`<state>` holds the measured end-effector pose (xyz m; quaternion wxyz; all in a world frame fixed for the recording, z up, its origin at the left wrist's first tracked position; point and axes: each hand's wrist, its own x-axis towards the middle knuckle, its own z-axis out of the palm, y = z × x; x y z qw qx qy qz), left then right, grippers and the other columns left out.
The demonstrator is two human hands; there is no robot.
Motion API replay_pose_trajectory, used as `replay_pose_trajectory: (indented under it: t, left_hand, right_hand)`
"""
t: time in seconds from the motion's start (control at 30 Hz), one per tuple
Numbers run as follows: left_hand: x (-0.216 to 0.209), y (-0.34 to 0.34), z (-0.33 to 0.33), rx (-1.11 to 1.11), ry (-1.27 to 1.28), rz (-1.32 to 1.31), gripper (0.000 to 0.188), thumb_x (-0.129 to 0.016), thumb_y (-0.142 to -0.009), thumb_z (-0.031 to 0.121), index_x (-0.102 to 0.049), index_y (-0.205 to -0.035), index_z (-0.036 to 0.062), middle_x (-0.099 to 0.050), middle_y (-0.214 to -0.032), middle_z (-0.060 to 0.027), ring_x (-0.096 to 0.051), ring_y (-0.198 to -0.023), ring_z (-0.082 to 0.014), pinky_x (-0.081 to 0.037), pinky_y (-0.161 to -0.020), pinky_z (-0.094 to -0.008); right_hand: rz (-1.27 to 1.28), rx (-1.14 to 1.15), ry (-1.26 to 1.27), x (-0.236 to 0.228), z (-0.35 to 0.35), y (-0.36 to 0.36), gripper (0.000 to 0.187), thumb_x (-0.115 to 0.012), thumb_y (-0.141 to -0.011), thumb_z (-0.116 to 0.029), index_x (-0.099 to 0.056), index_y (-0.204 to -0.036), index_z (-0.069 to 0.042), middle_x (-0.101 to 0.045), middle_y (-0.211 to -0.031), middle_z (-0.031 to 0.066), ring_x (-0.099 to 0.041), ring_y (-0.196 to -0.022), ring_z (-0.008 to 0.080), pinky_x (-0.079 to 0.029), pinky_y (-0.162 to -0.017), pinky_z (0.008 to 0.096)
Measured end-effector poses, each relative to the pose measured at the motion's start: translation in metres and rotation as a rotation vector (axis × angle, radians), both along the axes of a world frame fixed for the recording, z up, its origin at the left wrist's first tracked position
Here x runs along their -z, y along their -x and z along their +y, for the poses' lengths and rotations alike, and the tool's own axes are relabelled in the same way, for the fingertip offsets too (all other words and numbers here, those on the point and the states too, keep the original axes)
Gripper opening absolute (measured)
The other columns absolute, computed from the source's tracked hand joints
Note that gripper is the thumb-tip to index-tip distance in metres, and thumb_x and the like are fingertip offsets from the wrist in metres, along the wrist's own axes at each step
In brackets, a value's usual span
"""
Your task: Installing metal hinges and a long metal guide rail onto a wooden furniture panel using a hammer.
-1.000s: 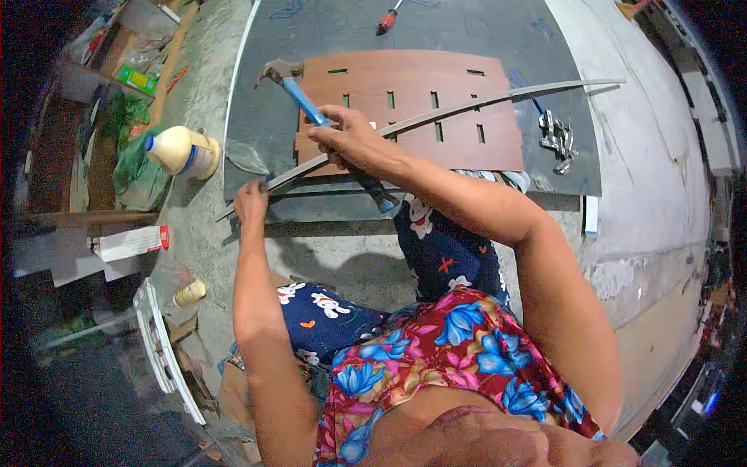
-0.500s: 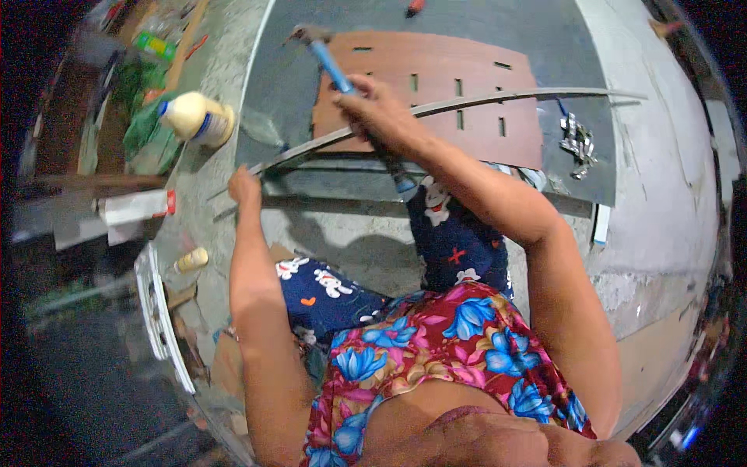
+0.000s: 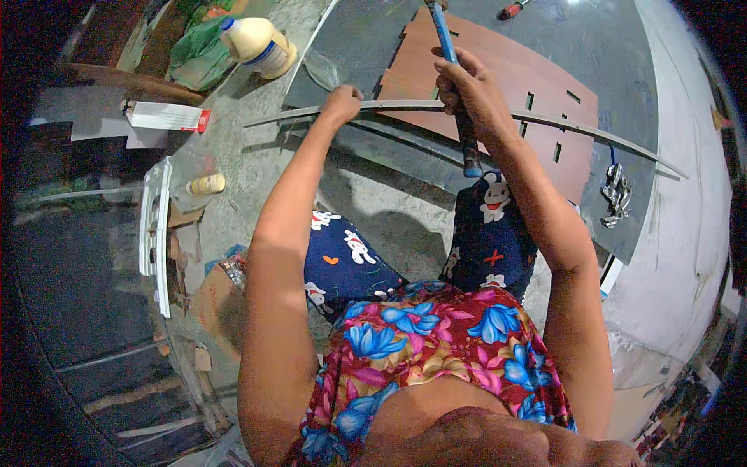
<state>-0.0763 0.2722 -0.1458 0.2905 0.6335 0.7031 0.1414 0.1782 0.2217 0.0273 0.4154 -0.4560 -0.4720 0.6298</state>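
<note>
My left hand (image 3: 342, 105) is closed around a long thin grey strip (image 3: 576, 129), left of its middle. The strip runs crosswise in front of me, over a brown slotted board (image 3: 498, 66). My right hand (image 3: 467, 82) grips a hammer (image 3: 443, 33) by its blue and black handle, which points away from me; its head is mostly cut off at the top edge. The strip passes by the right hand's fingers; whether they also hold it, I cannot tell. Under the board lies a dark grey sheet (image 3: 366, 48).
A jug of pale yellow liquid (image 3: 264, 50) stands at the far left, near a green bag (image 3: 204, 54). A small bottle (image 3: 206, 184) lies below. At right are metal fittings (image 3: 615, 194); a red-handled screwdriver (image 3: 512, 10) lies at the far edge.
The view has turned and shifted. My left hand has moved inward along the strip from near its left end. The hammer has swung more upright, still in my right hand.
</note>
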Motion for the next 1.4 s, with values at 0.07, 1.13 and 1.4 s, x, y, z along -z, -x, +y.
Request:
replay_pose_trajectory:
  t: [0.07,1.13,1.4]
  left_hand:
    - [0.000,0.015,-0.008,0.045,-0.067,-0.046,0.019,-0.050,-0.077,0.006,-0.063,-0.090,0.0015,-0.064,-0.083,-0.0169,-0.062,-0.079,-0.0277,-0.048,-0.071,-0.0357]
    - [-0.021,-0.016,-0.024,-0.036,-0.073,-0.262,0.013,-0.060,-0.080,0.010,-0.065,-0.085,-0.0001,-0.060,-0.058,-0.0112,-0.059,-0.048,-0.0156,-0.048,-0.050,-0.0292]
    - [0.005,0.002,-0.021,-0.020,-0.083,-0.424,0.015,-0.061,-0.081,0.014,-0.066,-0.090,0.0034,-0.064,-0.069,-0.0087,-0.060,-0.057,-0.0131,-0.047,-0.053,-0.0304]
  right_hand:
    - [-0.016,-0.020,-0.004,-0.005,0.000,0.011,0.030,-0.057,-0.085,-0.022,-0.052,-0.111,-0.008,-0.044,-0.065,-0.0030,-0.040,-0.051,0.0048,-0.032,-0.045,0.0197]
    - [-0.033,-0.087,0.036,0.003,0.000,0.021,0.028,-0.056,-0.086,-0.020,-0.052,-0.111,-0.006,-0.043,-0.066,-0.0034,-0.038,-0.051,0.0045,-0.030,-0.045,0.0196]
    - [-0.097,-0.099,-0.012,0.013,0.005,0.019,0.031,-0.059,-0.084,-0.023,-0.053,-0.108,-0.004,-0.051,-0.068,0.0009,-0.047,-0.050,0.0086,-0.037,-0.043,0.0223]
